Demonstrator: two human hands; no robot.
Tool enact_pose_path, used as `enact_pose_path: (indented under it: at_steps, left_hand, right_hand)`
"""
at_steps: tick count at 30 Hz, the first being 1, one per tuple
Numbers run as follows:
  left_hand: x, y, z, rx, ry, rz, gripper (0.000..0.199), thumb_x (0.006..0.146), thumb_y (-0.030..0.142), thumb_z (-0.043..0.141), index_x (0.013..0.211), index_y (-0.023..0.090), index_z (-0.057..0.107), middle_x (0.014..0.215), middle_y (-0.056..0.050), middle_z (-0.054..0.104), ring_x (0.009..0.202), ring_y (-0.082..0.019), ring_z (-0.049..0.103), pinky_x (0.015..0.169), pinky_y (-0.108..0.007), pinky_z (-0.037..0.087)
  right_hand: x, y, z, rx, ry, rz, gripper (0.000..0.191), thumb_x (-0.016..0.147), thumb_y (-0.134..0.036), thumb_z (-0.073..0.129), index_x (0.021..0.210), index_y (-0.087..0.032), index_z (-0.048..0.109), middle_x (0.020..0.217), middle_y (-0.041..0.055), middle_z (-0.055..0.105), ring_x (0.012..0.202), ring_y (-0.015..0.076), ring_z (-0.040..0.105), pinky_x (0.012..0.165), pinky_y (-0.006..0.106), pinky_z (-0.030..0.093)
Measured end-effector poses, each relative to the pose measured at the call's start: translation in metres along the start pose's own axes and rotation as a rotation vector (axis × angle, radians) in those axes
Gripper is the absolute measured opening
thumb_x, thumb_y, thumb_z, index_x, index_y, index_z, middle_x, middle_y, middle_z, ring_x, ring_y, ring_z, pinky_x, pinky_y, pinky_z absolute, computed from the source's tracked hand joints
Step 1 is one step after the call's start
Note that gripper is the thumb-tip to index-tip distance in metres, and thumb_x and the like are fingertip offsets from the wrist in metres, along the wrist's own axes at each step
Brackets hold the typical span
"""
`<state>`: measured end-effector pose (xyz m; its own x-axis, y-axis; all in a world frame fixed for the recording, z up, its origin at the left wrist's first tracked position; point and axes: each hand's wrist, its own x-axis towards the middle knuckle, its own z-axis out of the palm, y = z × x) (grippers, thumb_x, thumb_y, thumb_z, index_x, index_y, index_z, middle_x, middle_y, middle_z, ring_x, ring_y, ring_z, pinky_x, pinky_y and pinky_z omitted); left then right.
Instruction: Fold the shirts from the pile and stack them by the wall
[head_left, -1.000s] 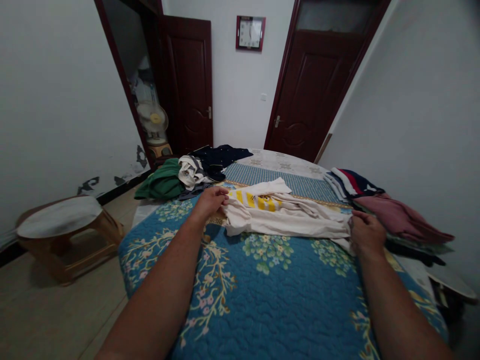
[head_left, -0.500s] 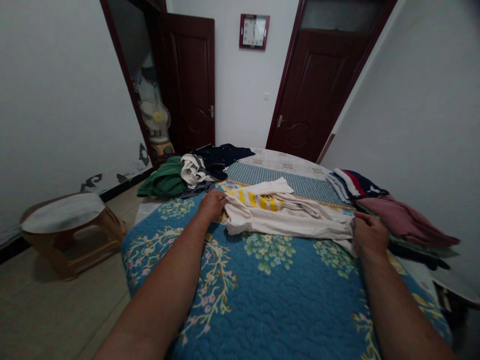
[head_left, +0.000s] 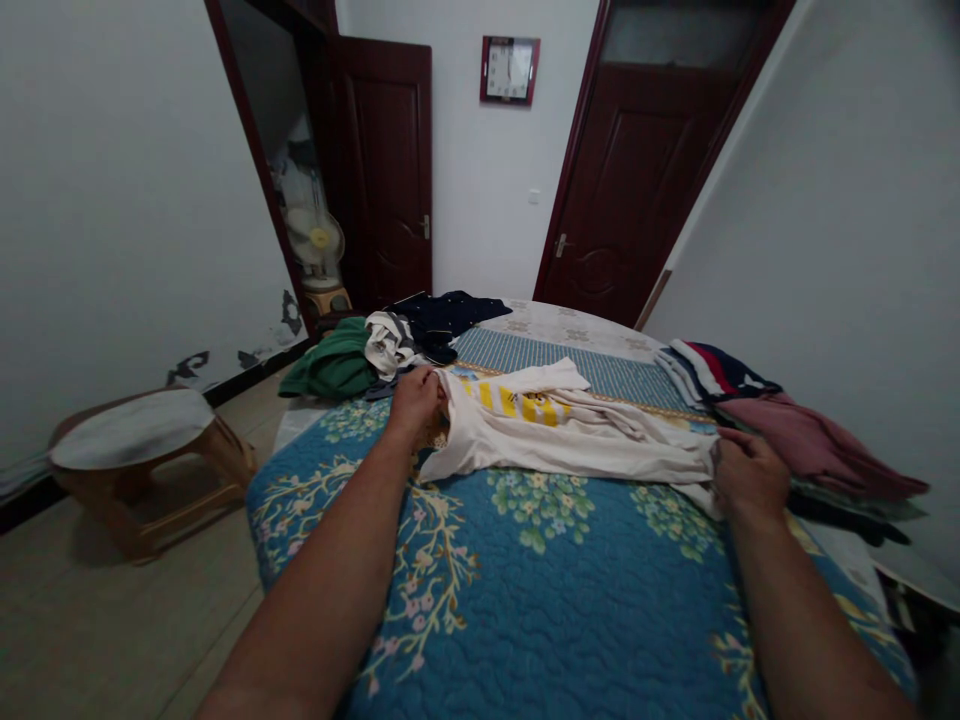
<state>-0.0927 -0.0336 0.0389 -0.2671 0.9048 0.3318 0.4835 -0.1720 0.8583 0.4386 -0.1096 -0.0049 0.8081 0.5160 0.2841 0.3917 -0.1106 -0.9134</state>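
A white shirt (head_left: 555, 440) with a yellow striped print lies stretched sideways, bunched lengthwise, on a blue floral quilted cover (head_left: 600, 600). My left hand (head_left: 417, 402) pinches its left end, lifting that edge a little off the cover. The right end is gripped in my right hand (head_left: 750, 472), close to the folded pile. One corner of cloth hangs below the left hand and touches the cover. The fingertips of both hands are partly hidden by fabric.
Folded clothes, with a pink one (head_left: 825, 435), are stacked at the right edge. A loose heap with a green garment (head_left: 334, 362) and a dark garment (head_left: 450, 312) lies at the back left. A stool (head_left: 139, 430) stands left on the floor.
My left hand has moved left and slightly up with its end of the shirt, drawing the cloth wider. My right hand has shifted slightly right, still gripping.
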Motion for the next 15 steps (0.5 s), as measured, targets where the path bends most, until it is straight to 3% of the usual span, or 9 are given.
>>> enact_pose_path:
  at_steps: [4, 8, 10, 13, 15]
  left_hand:
    - [0.006, -0.003, 0.001, -0.401, 0.070, -0.204, 0.009, 0.075, 0.029, 0.067, 0.072, 0.020, 0.067, 0.072, -0.002, 0.066, 0.074, -0.019, 0.060, 0.065, -0.026, 0.044]
    - [0.009, -0.007, 0.005, -0.622, 0.046, -0.322, 0.024, 0.070, 0.041, 0.072, 0.075, 0.019, 0.065, 0.065, 0.000, 0.063, 0.059, -0.017, 0.059, 0.058, -0.027, 0.046]
    - [0.009, -0.009, 0.005, -0.720, 0.063, -0.357, 0.031, 0.064, 0.038, 0.080, 0.083, 0.017, 0.068, 0.069, -0.001, 0.067, 0.060, -0.017, 0.062, 0.060, -0.028, 0.049]
    - [0.014, -0.013, -0.001, -0.777, 0.161, -0.377, 0.041, 0.058, 0.025, 0.084, 0.095, 0.015, 0.070, 0.073, 0.000, 0.071, 0.064, -0.017, 0.065, 0.066, -0.029, 0.053]
    - [0.020, -0.017, -0.007, -0.781, 0.255, -0.375, 0.043, 0.060, 0.020, 0.084, 0.100, 0.016, 0.070, 0.075, 0.001, 0.070, 0.066, -0.016, 0.066, 0.069, -0.028, 0.054]
  right_hand:
    - [-0.003, -0.009, -0.005, -0.001, 0.012, 0.026, 0.052, 0.068, -0.026, 0.068, 0.116, -0.020, 0.085, 0.085, 0.0047, 0.075, 0.075, 0.0254, 0.067, 0.067, 0.036, 0.052]
    - [-0.002, -0.012, -0.006, 0.008, 0.031, 0.023, 0.048, 0.068, -0.024, 0.067, 0.111, -0.021, 0.085, 0.085, 0.0050, 0.075, 0.078, 0.0265, 0.069, 0.071, 0.037, 0.056]
    - [0.002, -0.008, -0.007, 0.021, 0.059, 0.006, 0.043, 0.069, -0.024, 0.067, 0.107, -0.021, 0.085, 0.088, 0.0059, 0.077, 0.082, 0.0278, 0.071, 0.077, 0.040, 0.059]
    - [0.017, 0.001, -0.012, 0.058, 0.190, -0.004, 0.035, 0.068, -0.024, 0.068, 0.099, -0.023, 0.085, 0.093, 0.0076, 0.079, 0.091, 0.0320, 0.075, 0.091, 0.046, 0.061]
    - [0.029, 0.008, -0.017, 0.150, 0.358, 0.008, 0.036, 0.065, -0.023, 0.068, 0.097, -0.023, 0.085, 0.097, 0.0083, 0.081, 0.099, 0.0349, 0.077, 0.097, 0.050, 0.061]
